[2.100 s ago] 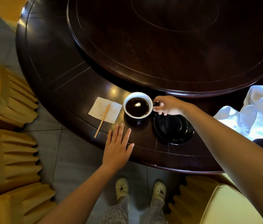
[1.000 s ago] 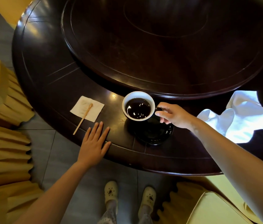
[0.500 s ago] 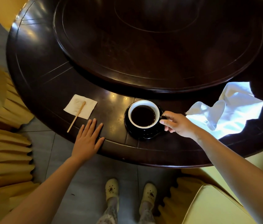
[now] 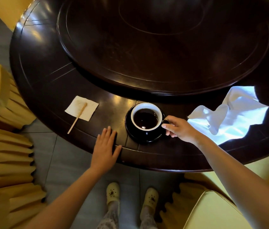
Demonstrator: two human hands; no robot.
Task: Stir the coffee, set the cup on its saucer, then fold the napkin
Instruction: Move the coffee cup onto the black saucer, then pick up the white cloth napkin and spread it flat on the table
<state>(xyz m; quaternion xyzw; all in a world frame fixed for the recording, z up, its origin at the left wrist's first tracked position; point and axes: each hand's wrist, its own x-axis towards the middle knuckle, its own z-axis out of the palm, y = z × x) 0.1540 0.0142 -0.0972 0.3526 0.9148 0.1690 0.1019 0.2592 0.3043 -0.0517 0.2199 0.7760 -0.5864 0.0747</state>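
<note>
Two hands in view, both at the near edge of a dark round wooden table (image 4: pixel 48 83). L hand (image 4: pixel 104 147) lies flat, palm down, fingers straight and together, on the table rim just left of the saucer, not touching it. R hand (image 4: pixel 178 128) comes in from the right w/ thumb and fingers curled onto the cup's black handle, pinching it.

Cup (image 4: pixel 159 113), white inside and black outside, sits upright on the black saucer (image 4: pixel 129 129), roughly centred. It's filled w/ black coffee (image 4: pixel 145 119), a few small light glints on the surface. Saucer sits on the outer ring of the table, between the L hand and the raised lazy Susan (image 4: pixel 163 47) in the middle.

Approx. left of the saucer, well apart from it, a small square paper napkin (image 4: pixel 90 109) lies flat. A wooden stirrer (image 4: pixel 77 118) rests diagonally across it, upper end on the paper, lower end on bare wood toward the table edge.

Right of the cup, near the R hand's knuckles but not touching, a white cloth napkin (image 4: pixel 229 116) lies crumpled and unfolded, brightly lit.

Yellow-covered chairs (image 4: pixel 6 154) w/ pleated skirts stand at left, another one at lower right. Below the table edge: grey floor tiles and the person's pale clogs (image 4: pixel 113 192).
</note>
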